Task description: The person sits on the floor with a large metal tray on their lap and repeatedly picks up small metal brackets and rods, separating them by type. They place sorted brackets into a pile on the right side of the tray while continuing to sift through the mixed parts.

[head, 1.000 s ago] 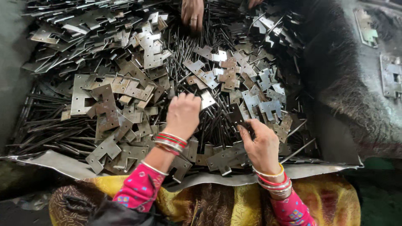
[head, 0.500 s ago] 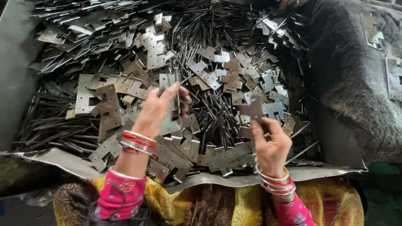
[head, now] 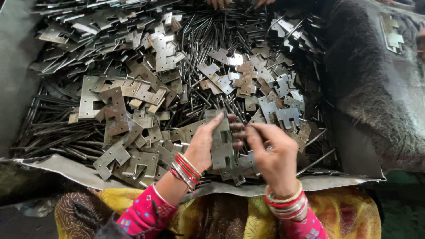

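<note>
My left hand grips a flat notched metal hinge plate, held upright above the pile. My right hand is right beside it, fingers curled with the tips against the plate's right edge; whether it pinches a thin metal pin I cannot tell. Both wrists wear red and silver bangles. Under the hands lies a heap of similar hinge plates mixed with several long thin metal pins.
The parts lie on a grey metal sheet whose front edge runs across my lap. A dark fuzzy cloth covers the right side, with a few plates on it. Another person's fingers show at the top edge.
My left hand lifted a hinge plate from the pile and brought it toward the middle. My right hand moved left to meet it. The view shifted slightly.
</note>
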